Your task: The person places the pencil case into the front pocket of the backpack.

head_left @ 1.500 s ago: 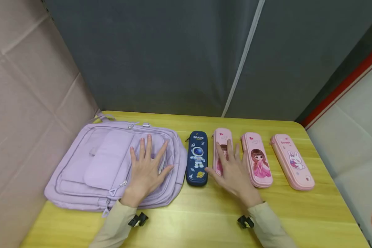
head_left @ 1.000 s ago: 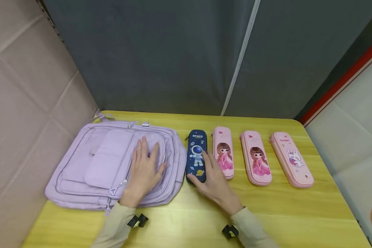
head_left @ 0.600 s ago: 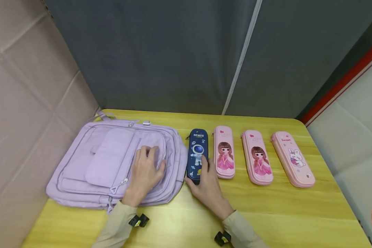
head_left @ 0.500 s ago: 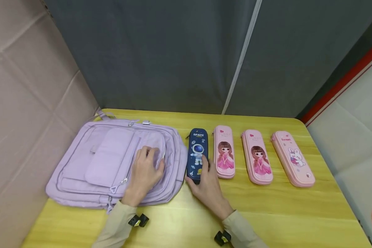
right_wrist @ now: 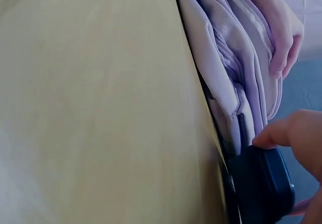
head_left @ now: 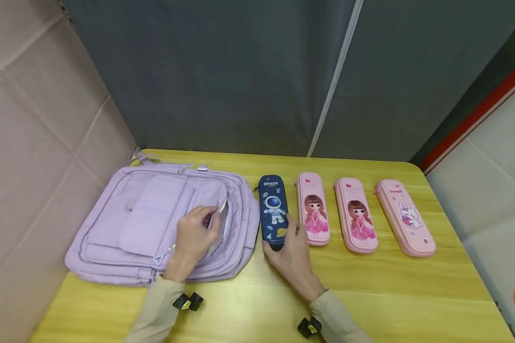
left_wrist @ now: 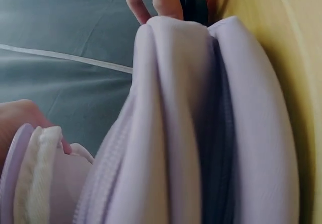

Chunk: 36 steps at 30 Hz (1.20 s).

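Note:
A lilac backpack (head_left: 98, 238) lies flat at the left of the table. My left hand (head_left: 193, 238) pinches the edge of its small front pocket (head_left: 221, 207), pulling it up so the pocket gapes; in the left wrist view the raised pocket edge (left_wrist: 37, 178) shows beside the fingers (left_wrist: 22, 116). Next to the bag is a navy pencil case (head_left: 272, 202) with an astronaut print. My right hand (head_left: 293, 259) grips its near end, thumb on the left side and fingers on the right. In the right wrist view, a finger (right_wrist: 274, 133) touches the dark case (right_wrist: 261, 183).
To the right lie two pink pencil cases with a doll print, one nearer (head_left: 313, 209) and one farther (head_left: 356, 216), then a pink rabbit case (head_left: 405, 219). A grey curtain (head_left: 240, 81) hangs behind the yellow table (head_left: 249, 309); light panels stand at both sides.
My right hand came left from over the near pink case and took hold of the navy case, which has turned slightly. My left hand went from lying flat to lifting the pocket edge.

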Each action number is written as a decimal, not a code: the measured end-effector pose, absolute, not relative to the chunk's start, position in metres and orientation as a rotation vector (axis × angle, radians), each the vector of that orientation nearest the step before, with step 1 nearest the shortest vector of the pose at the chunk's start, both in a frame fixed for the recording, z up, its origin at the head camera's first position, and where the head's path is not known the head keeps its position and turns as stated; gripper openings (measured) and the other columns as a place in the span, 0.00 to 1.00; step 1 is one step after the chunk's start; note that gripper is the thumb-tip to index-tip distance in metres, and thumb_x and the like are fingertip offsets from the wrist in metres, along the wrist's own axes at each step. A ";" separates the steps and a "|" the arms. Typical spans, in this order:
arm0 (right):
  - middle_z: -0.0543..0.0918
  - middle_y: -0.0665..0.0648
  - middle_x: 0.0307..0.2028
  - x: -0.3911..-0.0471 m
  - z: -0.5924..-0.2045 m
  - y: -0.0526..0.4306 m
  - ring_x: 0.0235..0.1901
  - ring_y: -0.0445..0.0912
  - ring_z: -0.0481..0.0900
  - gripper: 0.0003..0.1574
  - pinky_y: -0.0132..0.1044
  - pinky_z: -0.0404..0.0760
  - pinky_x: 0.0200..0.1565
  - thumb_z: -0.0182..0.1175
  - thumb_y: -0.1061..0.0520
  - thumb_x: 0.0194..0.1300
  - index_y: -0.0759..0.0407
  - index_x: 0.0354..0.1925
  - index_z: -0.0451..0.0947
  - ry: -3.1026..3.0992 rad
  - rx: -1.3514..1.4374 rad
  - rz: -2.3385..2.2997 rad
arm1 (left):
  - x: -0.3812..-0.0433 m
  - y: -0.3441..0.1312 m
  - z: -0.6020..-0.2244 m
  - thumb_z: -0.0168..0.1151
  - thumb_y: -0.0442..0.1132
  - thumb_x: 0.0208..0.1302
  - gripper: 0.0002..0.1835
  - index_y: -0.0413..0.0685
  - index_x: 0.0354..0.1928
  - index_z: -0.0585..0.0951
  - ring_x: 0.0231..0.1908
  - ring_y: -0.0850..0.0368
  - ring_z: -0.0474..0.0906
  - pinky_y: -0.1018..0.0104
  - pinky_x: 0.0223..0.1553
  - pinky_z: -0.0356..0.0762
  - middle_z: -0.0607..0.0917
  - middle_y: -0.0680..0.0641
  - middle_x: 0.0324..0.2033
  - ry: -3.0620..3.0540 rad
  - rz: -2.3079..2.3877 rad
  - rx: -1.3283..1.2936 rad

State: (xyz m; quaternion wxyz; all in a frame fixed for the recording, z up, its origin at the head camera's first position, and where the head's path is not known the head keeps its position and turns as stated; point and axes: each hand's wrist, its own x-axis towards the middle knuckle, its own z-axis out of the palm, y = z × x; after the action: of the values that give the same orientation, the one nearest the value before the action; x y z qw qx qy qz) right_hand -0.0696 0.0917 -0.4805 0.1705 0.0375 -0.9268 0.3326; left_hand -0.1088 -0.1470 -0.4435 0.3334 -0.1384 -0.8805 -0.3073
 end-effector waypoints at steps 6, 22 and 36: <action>0.75 0.71 0.46 -0.070 -0.478 0.097 0.41 0.58 0.75 0.53 0.51 0.82 0.43 0.76 0.52 0.44 0.70 0.65 0.67 -2.501 0.090 1.006 | -0.111 -0.151 -0.440 0.69 0.27 0.51 0.09 0.40 0.36 0.90 0.21 0.54 0.84 0.63 0.25 0.84 0.89 0.45 0.25 -2.189 -0.912 -0.331; 0.78 0.67 0.52 -0.074 -0.471 0.112 0.52 0.57 0.77 0.42 0.54 0.82 0.55 0.73 0.55 0.48 0.67 0.60 0.70 -2.296 0.151 1.169 | -0.109 -0.164 -0.423 0.70 0.27 0.55 0.07 0.38 0.36 0.90 0.23 0.60 0.85 0.79 0.30 0.84 0.90 0.42 0.26 -2.067 -1.100 -0.186; 0.80 0.68 0.53 -0.072 -0.476 0.109 0.51 0.57 0.79 0.46 0.32 0.78 0.62 0.71 0.54 0.44 0.71 0.61 0.71 -2.105 0.479 1.203 | -0.110 -0.175 -0.414 0.71 0.24 0.55 0.06 0.34 0.36 0.90 0.28 0.81 0.78 0.84 0.31 0.81 0.89 0.36 0.28 -2.000 -1.156 -0.035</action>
State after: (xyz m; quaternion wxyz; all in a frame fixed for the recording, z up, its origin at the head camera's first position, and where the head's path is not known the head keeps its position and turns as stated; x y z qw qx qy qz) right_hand -0.0721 0.1093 -0.4755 0.3288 0.1832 -0.8044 0.4596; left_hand -0.1096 -0.1748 -0.4144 0.4035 -0.0138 -0.7921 -0.4579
